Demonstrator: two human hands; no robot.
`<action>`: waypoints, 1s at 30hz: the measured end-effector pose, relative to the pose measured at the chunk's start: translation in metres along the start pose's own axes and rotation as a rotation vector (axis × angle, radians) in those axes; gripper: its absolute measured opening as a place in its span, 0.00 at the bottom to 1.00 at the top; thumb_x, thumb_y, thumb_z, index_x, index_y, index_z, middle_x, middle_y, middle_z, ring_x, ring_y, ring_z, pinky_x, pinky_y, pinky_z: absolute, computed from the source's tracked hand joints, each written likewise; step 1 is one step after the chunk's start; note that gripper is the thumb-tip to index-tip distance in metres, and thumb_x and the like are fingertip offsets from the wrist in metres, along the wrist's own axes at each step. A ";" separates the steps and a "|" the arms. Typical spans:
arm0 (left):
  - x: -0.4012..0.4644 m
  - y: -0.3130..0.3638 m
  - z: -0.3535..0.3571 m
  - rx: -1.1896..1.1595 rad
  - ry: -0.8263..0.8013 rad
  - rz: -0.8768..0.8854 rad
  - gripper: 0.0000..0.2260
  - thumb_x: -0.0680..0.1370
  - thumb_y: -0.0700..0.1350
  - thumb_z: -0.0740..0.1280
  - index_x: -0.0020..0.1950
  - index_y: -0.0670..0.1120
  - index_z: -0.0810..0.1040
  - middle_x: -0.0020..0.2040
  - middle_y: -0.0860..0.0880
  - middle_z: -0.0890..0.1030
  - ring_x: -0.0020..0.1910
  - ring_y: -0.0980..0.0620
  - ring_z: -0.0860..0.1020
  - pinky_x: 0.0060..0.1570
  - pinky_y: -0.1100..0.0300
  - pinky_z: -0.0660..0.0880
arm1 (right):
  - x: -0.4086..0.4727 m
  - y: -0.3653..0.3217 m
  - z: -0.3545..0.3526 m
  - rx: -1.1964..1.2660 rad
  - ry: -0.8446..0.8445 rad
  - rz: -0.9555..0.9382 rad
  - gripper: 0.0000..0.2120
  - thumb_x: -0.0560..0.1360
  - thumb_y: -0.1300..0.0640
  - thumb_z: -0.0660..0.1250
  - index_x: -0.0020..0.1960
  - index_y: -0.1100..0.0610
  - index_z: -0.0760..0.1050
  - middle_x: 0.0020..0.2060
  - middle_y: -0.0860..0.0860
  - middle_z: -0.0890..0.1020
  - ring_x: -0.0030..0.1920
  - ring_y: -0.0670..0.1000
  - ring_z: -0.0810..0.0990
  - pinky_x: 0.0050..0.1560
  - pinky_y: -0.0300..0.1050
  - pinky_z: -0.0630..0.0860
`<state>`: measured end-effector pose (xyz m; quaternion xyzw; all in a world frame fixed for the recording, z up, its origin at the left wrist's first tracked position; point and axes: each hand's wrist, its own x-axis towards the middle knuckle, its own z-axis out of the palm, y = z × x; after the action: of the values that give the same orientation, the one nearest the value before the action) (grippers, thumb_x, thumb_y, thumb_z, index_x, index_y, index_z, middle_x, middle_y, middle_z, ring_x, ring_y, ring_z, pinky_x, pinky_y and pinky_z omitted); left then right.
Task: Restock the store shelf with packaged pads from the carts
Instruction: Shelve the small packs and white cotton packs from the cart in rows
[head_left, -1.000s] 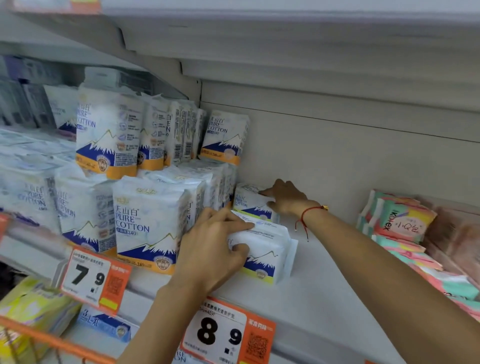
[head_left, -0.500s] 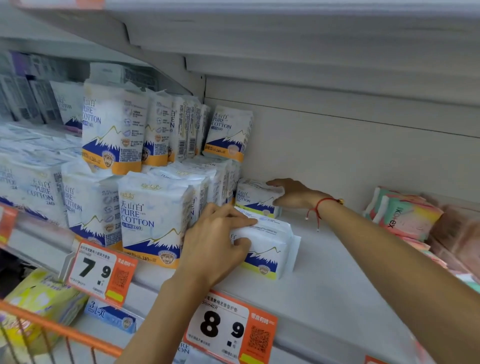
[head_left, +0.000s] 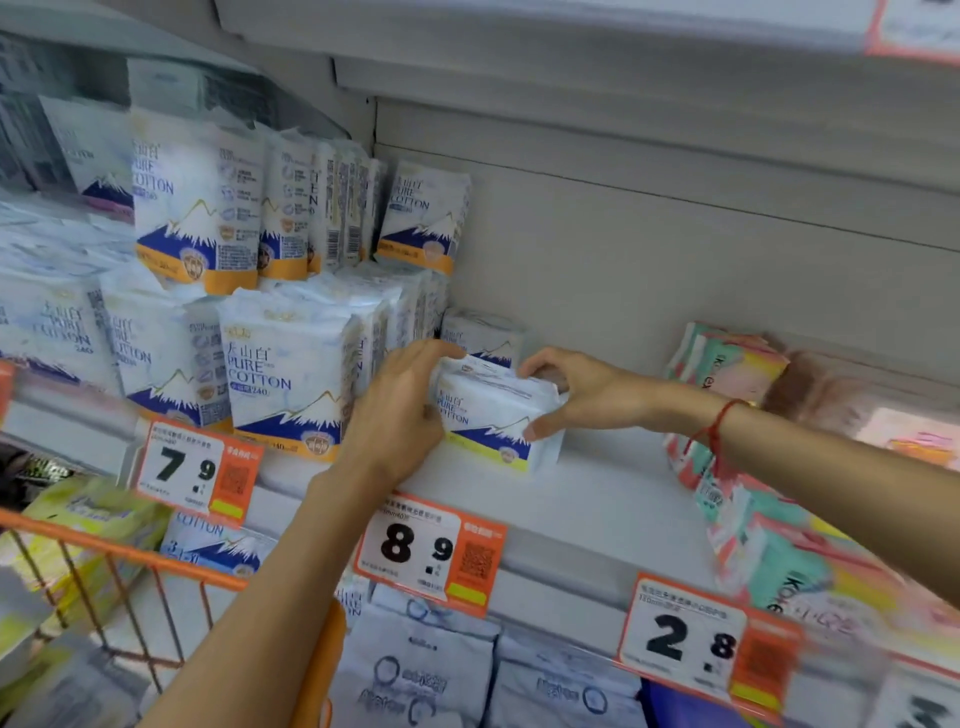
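Mid-frame, both hands are on one small pad pack (head_left: 491, 415) w/ the mountain print. The left hand (head_left: 400, 410) wraps its left end, fingers over the top; the right hand (head_left: 576, 395) clamps the right end, thumb low on the front, fingers over the back. The pack sits on the shelf (head_left: 597, 499) just above the 8.9 price tag (head_left: 431, 553), a bit tilted, so placing looks in progress, not finished.

Done so far, by the look of it: the left half of the frame is well stocked. Tall Pure Cotton packs (head_left: 283, 371) stand in rows over the 7.9 tag (head_left: 197, 473), w/ a second tier (head_left: 195, 202) stacked on top, upper left. One more small pack (head_left: 485, 335) is already behind the held one, near the back wall.

Left to do: the 8.9 slot is mostly bare shelf btwn the held pack and the pink-green packs (head_left: 727, 374) at right, so plenty of room for more. The orange cart (head_left: 130, 561), lower left, holds yellowish packs; can't tell how many remain. I'd guess this section is only just started.
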<state>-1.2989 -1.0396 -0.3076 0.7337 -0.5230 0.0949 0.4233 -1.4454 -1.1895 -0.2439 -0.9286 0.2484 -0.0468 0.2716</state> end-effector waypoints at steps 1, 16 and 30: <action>0.000 0.001 0.000 0.003 -0.011 -0.012 0.30 0.68 0.27 0.60 0.67 0.50 0.70 0.66 0.50 0.72 0.63 0.48 0.70 0.57 0.56 0.71 | 0.000 0.003 -0.002 0.032 -0.011 0.019 0.26 0.66 0.57 0.77 0.59 0.48 0.69 0.60 0.48 0.74 0.61 0.50 0.74 0.61 0.42 0.72; 0.001 -0.003 0.006 0.206 -0.307 -0.128 0.25 0.75 0.35 0.57 0.70 0.54 0.69 0.70 0.54 0.69 0.67 0.49 0.69 0.61 0.53 0.71 | 0.085 -0.002 0.028 -0.396 0.311 0.088 0.24 0.77 0.51 0.64 0.72 0.49 0.65 0.63 0.58 0.63 0.60 0.61 0.74 0.60 0.48 0.72; 0.008 0.015 -0.013 0.395 -0.639 -0.210 0.19 0.80 0.53 0.59 0.71 0.56 0.69 0.71 0.53 0.70 0.69 0.49 0.68 0.65 0.53 0.67 | 0.038 -0.019 0.000 -0.323 0.222 0.070 0.27 0.74 0.54 0.68 0.71 0.55 0.65 0.67 0.58 0.64 0.62 0.57 0.72 0.54 0.41 0.70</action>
<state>-1.3044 -1.0375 -0.2867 0.8432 -0.5222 -0.0836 0.0970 -1.4042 -1.1941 -0.2352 -0.9400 0.3134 -0.0990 0.0916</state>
